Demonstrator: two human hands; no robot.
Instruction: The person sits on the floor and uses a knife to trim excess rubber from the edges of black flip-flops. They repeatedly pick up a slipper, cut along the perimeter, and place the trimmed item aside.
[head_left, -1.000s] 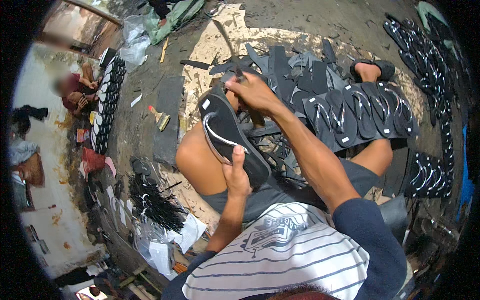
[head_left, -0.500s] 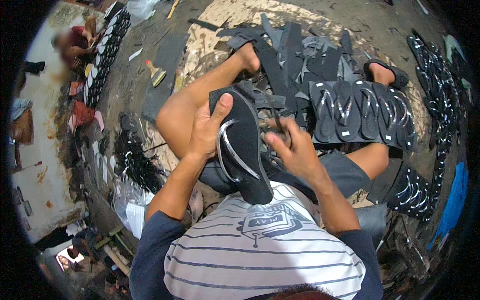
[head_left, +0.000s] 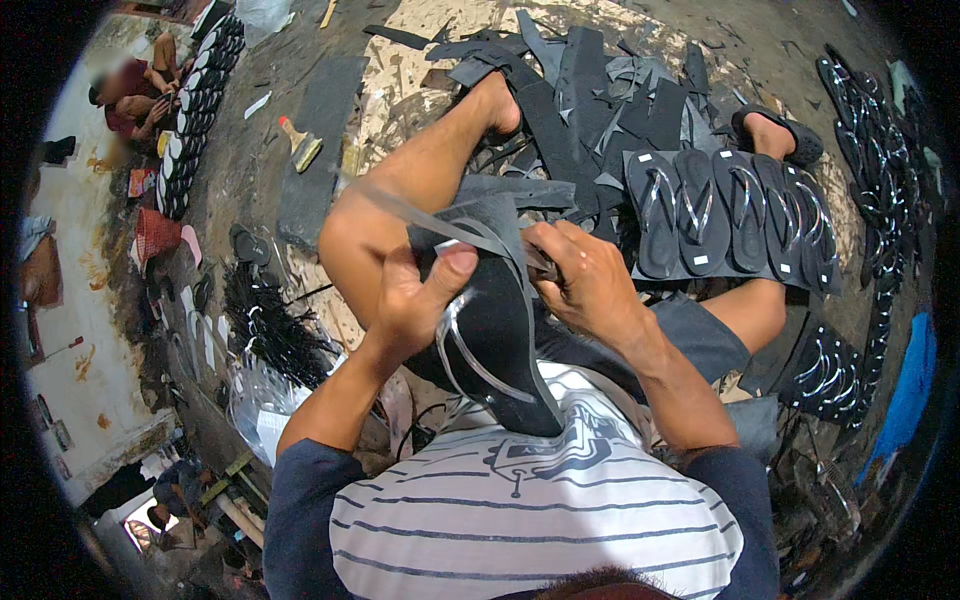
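A black flip-flop (head_left: pixel 490 320) with a shiny silver-edged strap lies tilted above my lap, its narrow end against my shirt. Rubber sheet still sticks out around its upper end. My left hand (head_left: pixel 405 300) grips its left side, thumb pressed on the top by a small white label. Closed around a knife (head_left: pixel 425 217), my right hand (head_left: pixel 585 275) is at the sole's upper right edge. The long grey blade, smeared by motion, crosses over the upper end toward my left knee. The handle is mostly hidden in my fist.
Black rubber offcuts (head_left: pixel 600 110) are heaped ahead between my feet. Several finished-looking flip-flops (head_left: pixel 700 210) lie in a row over my right leg. A paintbrush (head_left: pixel 300 145) rests on a dark sheet at left. Another person (head_left: pixel 135 100) sits far left beside stacked soles (head_left: pixel 200 110).
My right hand has come up against the sole's edge, and the blade now crosses its upper end. The flip-flop has shifted slightly down and right in my left hand.
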